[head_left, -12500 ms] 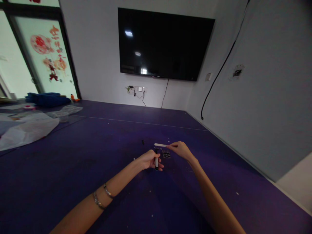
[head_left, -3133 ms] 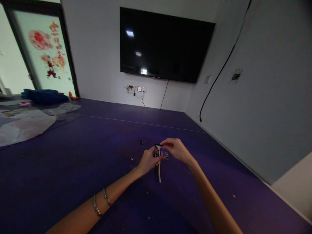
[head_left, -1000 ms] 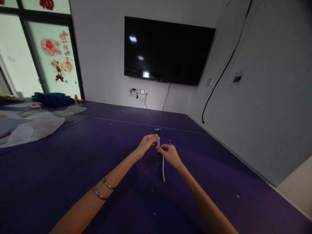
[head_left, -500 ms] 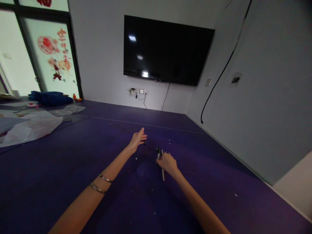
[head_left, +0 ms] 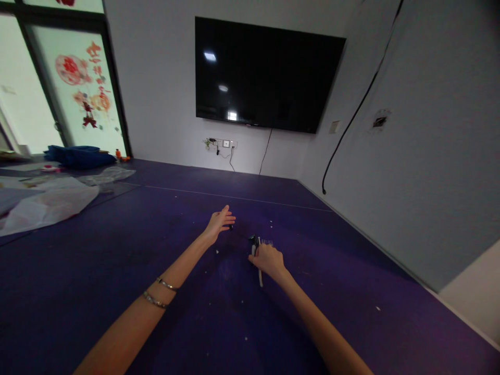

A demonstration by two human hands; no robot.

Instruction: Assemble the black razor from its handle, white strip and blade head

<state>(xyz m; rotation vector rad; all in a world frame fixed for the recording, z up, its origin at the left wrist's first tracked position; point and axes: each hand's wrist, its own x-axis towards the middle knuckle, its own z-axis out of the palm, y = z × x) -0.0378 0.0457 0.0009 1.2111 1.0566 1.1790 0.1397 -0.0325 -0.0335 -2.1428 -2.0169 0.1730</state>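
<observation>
Razor (head_left: 259,271) with white handle lies on purple floor (head_left: 117,271), head end under right hand (head_left: 267,259), handle tip poking out toward wearer. Right hand curled over it, fingers closed on handle. Small clear pack (head_left: 267,242) just beyond right hand. Left hand (head_left: 219,221) open, fingers spread wide, holding nothing, hovering beside tiny black piece (head_left: 231,227) at its fingertips. Two bracelets (head_left: 158,291) on left forearm.

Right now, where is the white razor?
The razor lies on the purple floor under the right hand, beside a small clear case.
</observation>
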